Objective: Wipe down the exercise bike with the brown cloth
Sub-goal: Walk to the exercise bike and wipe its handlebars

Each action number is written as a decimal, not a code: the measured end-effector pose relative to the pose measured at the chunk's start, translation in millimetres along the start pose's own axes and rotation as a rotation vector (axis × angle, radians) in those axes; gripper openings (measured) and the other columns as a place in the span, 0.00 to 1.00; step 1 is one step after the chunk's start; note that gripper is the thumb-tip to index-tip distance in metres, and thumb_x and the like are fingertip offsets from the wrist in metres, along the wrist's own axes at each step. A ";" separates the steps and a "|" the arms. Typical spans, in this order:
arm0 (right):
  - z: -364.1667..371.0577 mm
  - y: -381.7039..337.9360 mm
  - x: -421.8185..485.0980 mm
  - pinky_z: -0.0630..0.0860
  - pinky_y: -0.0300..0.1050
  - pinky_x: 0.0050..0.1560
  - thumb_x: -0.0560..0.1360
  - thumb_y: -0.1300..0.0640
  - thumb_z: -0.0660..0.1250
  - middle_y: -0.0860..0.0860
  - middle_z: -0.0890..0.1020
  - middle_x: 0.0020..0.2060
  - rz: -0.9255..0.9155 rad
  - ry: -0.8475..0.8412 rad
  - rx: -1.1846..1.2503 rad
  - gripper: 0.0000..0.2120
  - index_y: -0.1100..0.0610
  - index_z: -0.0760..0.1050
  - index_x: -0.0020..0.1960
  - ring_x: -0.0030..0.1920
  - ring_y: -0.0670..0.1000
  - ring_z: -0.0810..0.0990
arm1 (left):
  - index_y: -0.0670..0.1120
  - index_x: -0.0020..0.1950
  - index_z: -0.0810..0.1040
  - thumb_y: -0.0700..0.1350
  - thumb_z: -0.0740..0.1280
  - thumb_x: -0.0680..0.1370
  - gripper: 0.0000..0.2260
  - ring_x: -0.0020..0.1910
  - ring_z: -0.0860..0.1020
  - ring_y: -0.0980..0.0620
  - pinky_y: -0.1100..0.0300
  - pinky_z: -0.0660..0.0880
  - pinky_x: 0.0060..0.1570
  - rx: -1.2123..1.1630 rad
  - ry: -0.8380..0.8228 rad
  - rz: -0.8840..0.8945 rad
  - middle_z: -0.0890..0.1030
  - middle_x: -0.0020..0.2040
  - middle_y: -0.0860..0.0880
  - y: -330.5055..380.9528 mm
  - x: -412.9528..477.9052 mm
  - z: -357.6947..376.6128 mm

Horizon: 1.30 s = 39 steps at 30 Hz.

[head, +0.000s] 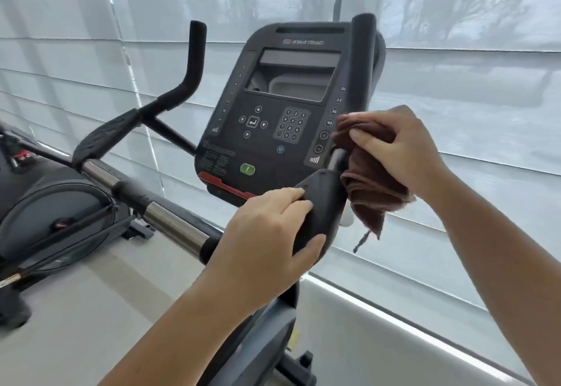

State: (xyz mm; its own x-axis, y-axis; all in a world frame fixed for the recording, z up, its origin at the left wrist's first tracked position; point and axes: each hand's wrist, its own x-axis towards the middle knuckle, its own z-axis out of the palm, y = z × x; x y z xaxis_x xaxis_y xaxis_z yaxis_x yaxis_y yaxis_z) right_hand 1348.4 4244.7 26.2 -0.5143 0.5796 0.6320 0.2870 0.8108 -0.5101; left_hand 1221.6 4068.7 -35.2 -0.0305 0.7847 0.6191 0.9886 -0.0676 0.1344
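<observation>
Wiping underway: right hand [397, 148] clamps brown cloth [368, 185] round right handlebar upright [361, 60], left hand [267, 234] grips near pad [321, 203]; console [273, 118], left bars likely remain.

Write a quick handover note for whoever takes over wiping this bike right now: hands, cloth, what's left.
Right hand: shut on the brown cloth, wrapped around the right handlebar upright beside the console.
Left hand: gripping the black elbow pad below, steadying the bike.
Done: cannot tell from this view.
Left, likely: console, left handlebar, chrome bar.
</observation>
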 end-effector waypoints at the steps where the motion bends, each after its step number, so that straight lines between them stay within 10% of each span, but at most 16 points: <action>1: 5.8 -4.4 0.0 0.66 0.31 0.54 0.72 0.51 0.68 0.54 0.75 0.50 0.019 -0.022 -0.054 0.10 0.39 0.78 0.51 0.50 0.43 0.72 | 0.41 0.55 0.80 0.54 0.59 0.73 0.21 0.54 0.78 0.48 0.56 0.73 0.55 -0.013 -0.005 0.029 0.80 0.56 0.45 -6.3 -6.2 -1.7; 12: 7.7 -83.0 -64.5 0.65 0.25 0.49 0.70 0.54 0.70 0.44 0.75 0.41 0.071 -0.298 -0.247 0.10 0.42 0.80 0.50 0.46 0.40 0.74 | 0.36 0.57 0.79 0.49 0.60 0.75 0.19 0.59 0.76 0.44 0.53 0.72 0.60 -0.160 0.072 0.284 0.78 0.58 0.40 -49.1 -34.6 5.2; 17: 29.3 -84.3 -42.6 0.66 0.33 0.52 0.72 0.51 0.68 0.52 0.73 0.48 0.146 -0.029 -0.369 0.12 0.43 0.79 0.55 0.50 0.47 0.73 | 0.37 0.56 0.79 0.49 0.60 0.76 0.19 0.59 0.76 0.43 0.51 0.74 0.57 -0.210 0.097 0.342 0.79 0.57 0.40 -60.0 -39.4 6.1; 22: 48.0 -91.7 -49.7 0.64 0.35 0.50 0.71 0.51 0.69 0.49 0.70 0.46 0.215 -0.104 -0.485 0.13 0.42 0.78 0.54 0.48 0.49 0.74 | 0.36 0.56 0.79 0.46 0.62 0.76 0.16 0.60 0.75 0.43 0.50 0.75 0.56 -0.299 0.152 0.354 0.79 0.57 0.40 -70.4 -50.7 11.1; 31: 48.0 -104.8 -116.6 0.67 0.28 0.54 0.71 0.54 0.69 0.51 0.77 0.46 0.155 0.093 -0.225 0.14 0.43 0.79 0.55 0.50 0.43 0.74 | 0.35 0.55 0.79 0.44 0.62 0.76 0.15 0.60 0.75 0.45 0.54 0.71 0.60 -0.376 0.242 0.351 0.79 0.56 0.40 -76.0 -59.6 16.7; 39: 79.2 -61.3 -114.8 0.70 0.50 0.64 0.73 0.58 0.66 0.54 0.78 0.54 0.340 0.491 0.121 0.14 0.52 0.78 0.58 0.58 0.47 0.76 | 0.38 0.52 0.81 0.47 0.62 0.75 0.15 0.56 0.78 0.45 0.58 0.71 0.59 -0.317 0.219 0.322 0.81 0.52 0.43 -74.8 -54.5 12.6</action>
State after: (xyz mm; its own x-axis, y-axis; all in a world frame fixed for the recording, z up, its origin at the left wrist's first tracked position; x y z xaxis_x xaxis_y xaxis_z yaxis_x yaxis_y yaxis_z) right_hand 1325.8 4122.0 -61.3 0.0310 0.7977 0.6023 0.2615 0.5751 -0.7751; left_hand 1151.2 4038.7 -88.7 0.2046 0.5478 0.8112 0.8607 -0.4953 0.1174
